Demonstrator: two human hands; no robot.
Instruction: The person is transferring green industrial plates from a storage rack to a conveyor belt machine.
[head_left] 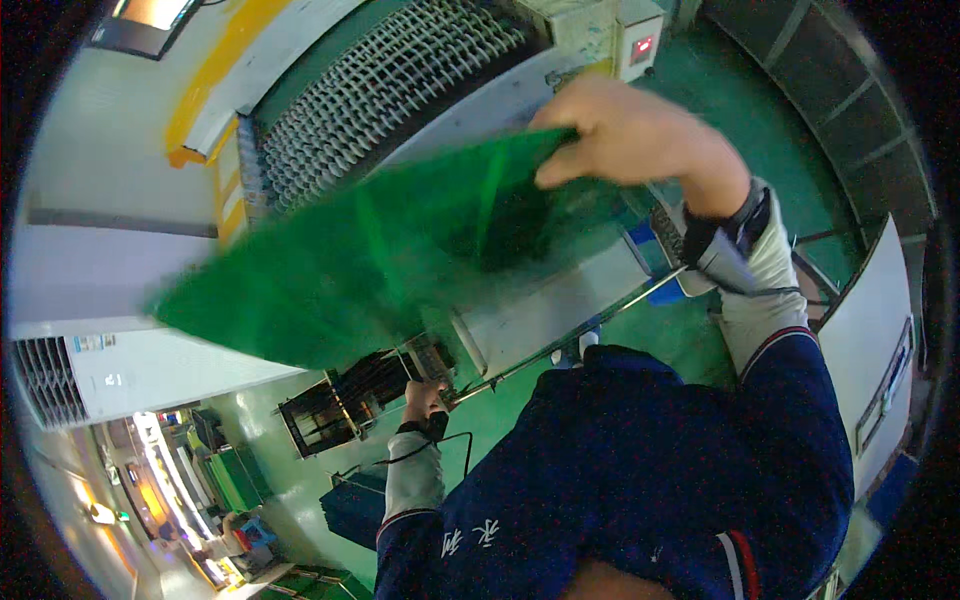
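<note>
Nearest is the person's navy shirt (640, 450), its sleeves ending in pale sleeve covers. The right hand (615, 130) is pinched shut on the upper right corner of a green panel (390, 245), fingers over one face and thumb on the other. The left hand (425, 398) is lower down, its fingers curled in, close to the end of a metal rail (570, 335); whether it has hold of anything I cannot tell.

The panel is held up in front of the body, over the work area. Its long axis slants from the right hand down to the left, where it tapers to a pointed corner; its face is smooth, blurred, and streaked with lighter green. Beneath it is a flat grey plate (555, 310), with the rail running along its near side and a dark metal rack (330, 415) to the left.

Beyond the panel is a bed of ridged rollers (385, 95), edged in yellow, with a control box (640, 45) showing a red display at its end. The floor (765, 130) is green. A white cabinet (180, 375) with a dark vent is at left, and farther off, a co-worker (245, 535) is near brightly lit equipment (165, 470).
</note>
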